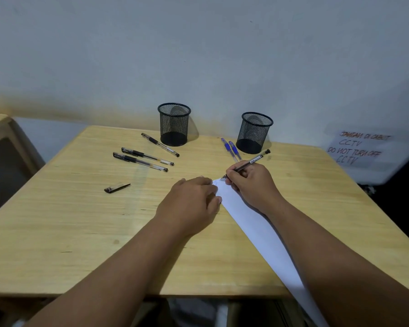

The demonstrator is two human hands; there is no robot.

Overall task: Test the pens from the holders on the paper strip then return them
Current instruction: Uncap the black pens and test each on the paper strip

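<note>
Two hands were at work over the far end of the paper strip (257, 223), which ran from under the fingers back to the near edge of the wooden table (57, 220) and over it. The right hand (250, 182) gripped a black pen (248, 163) in a writing hold, fingers closed round the lower barrel close to the tip, the point touching the paper just ahead of the fingertips, where a faint scribble seemed to show. The rest of the barrel slanted up and away behind the knuckles. The left hand (194, 199) lay palm down beside it, its fingers loosely curled and pressing the strip's corner flat; it held nothing that I could see.

Such a pen looked light, stiff and smooth, best taken low on the barrel where the grip section sits; higher up it would likely wobble. The paper seemed thin and limp, apt to slide or curl on the varnished wood unless pinned.

Beyond the right fingertips lay two blue pens (232, 149) side by side, touching or nearly so, just before the right mesh holder (254, 133). Beyond and to the left of the left hand's fingers lay three capped black pens (142, 158), near the left mesh holder (174, 125). Both holders appeared empty. Well left of the left hand lay a loose black cap (116, 187), presumably belonging to the pen in use.
</note>
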